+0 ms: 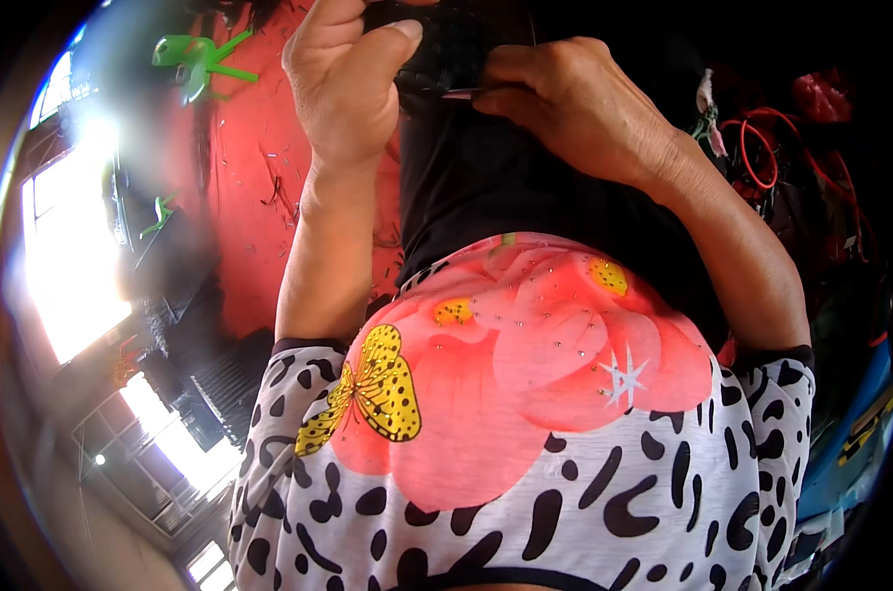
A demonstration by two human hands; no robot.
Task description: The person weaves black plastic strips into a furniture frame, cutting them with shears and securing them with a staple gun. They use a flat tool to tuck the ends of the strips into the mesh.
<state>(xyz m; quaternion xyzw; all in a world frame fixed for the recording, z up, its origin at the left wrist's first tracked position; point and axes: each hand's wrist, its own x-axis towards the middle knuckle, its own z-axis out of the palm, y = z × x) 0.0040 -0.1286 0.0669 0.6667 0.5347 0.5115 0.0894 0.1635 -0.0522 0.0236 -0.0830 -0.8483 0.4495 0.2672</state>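
Near the top of the view, a black object with a woven, grid-like surface (445, 61) sits between my hands, above my black-clad lap. My left hand (346, 94) has its fingers curled at the object's left side, thumb pointing up along it; the fingertips run out of the picture. From the right, my right hand (579, 110) is closed in a pinch at the object's lower right edge. A thin, pale, pointed sliver (456, 95) sticks out leftward from that pinch; its kind cannot be made out. Dark shade hides much of the object's outline.
A red surface (250, 217) strewn with small dark scraps lies to the left, with a bright green pronged plastic thing (202, 65) on its far part. Red loops of cord or tubing (759, 153) lie in dark clutter at right. Bright windows (72, 251) stand far left.
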